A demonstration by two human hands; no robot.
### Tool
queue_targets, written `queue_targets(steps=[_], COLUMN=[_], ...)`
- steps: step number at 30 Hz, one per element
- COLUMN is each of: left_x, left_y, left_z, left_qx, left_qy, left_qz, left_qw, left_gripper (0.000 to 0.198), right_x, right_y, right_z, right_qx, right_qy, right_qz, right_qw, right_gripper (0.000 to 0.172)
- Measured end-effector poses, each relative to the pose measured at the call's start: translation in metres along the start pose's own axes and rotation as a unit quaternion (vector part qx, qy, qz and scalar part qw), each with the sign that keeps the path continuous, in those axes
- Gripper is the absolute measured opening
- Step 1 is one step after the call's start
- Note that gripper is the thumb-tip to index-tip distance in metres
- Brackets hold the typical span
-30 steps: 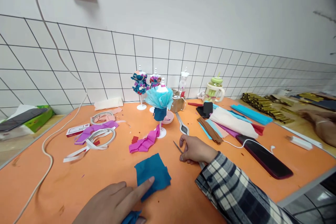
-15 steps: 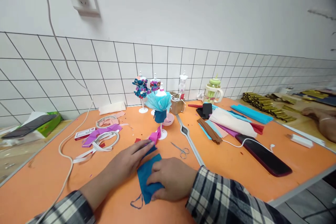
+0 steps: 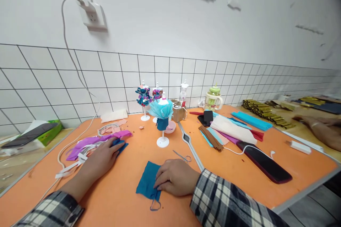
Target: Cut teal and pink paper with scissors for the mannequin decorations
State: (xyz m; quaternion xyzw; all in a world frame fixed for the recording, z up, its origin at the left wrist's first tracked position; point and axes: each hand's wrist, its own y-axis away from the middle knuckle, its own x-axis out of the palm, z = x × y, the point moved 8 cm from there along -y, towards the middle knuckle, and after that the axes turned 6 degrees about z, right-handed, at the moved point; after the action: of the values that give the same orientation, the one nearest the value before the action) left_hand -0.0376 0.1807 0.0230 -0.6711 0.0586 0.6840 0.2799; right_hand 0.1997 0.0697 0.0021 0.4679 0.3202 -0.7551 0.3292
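Note:
A teal crepe-like piece (image 3: 148, 180) lies on the orange table, a thin dark thread or strip (image 3: 156, 206) looping from its lower edge. My right hand (image 3: 177, 177) is closed at its right side, thumb and fingers pressed together on it. To the left, my left hand (image 3: 103, 156) lies flat with fingers outstretched over a dark blue piece (image 3: 122, 147), beside a purple strip (image 3: 80, 149) and white ribbon (image 3: 69, 169). Ahead of both hands stands a small white dress form (image 3: 163, 142) wearing a light blue ruffle (image 3: 161, 109) and dark teal bodice (image 3: 162, 125).
Small scissors (image 3: 182, 156) and a grey zipper-like strip (image 3: 193, 152) lie near my right hand. Farther right are a phone (image 3: 266, 165), folded coloured papers (image 3: 231, 129) and a lidded cup (image 3: 213, 100). A white cable runs down the left. Another person's hand (image 3: 319, 127) rests at far right.
My left hand has slid left with the dark blue piece, and the purple and pink strips now lie beside it. The teal piece has turned slightly under my right hand.

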Motion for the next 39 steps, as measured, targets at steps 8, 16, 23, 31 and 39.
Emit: queue_targets(steps=[8,16,23,31,39], left_x=[-0.027,-0.010,-0.018,-0.024,-0.022], left_y=[0.035,0.044,0.041,0.052,0.055], left_z=[-0.035,-0.096,-0.084,-0.052,-0.103], left_qx=[0.102,0.148,0.189,0.152,0.135], left_qy=[0.046,0.244,0.170,0.209,0.230], left_qz=[-0.060,0.108,0.087,0.089,0.111], left_qw=[0.992,0.952,0.963,0.962,0.957], left_gripper=[0.034,0.034,0.033,0.036,0.026], right_x=[0.012,0.002,-0.029,-0.027,-0.021], right_y=[-0.028,-0.043,-0.016,-0.006,-0.004], right_z=[-0.002,-0.008,-0.016,-0.021,-0.026], right_qx=[-0.010,-0.046,-0.018,0.011,0.068], right_qy=[0.059,0.066,0.055,0.039,0.022], right_qz=[-0.056,-0.072,-0.106,-0.044,0.017], right_qw=[0.997,0.994,0.993,0.998,0.997], right_gripper=[0.045,0.016,0.016,0.012,0.023])
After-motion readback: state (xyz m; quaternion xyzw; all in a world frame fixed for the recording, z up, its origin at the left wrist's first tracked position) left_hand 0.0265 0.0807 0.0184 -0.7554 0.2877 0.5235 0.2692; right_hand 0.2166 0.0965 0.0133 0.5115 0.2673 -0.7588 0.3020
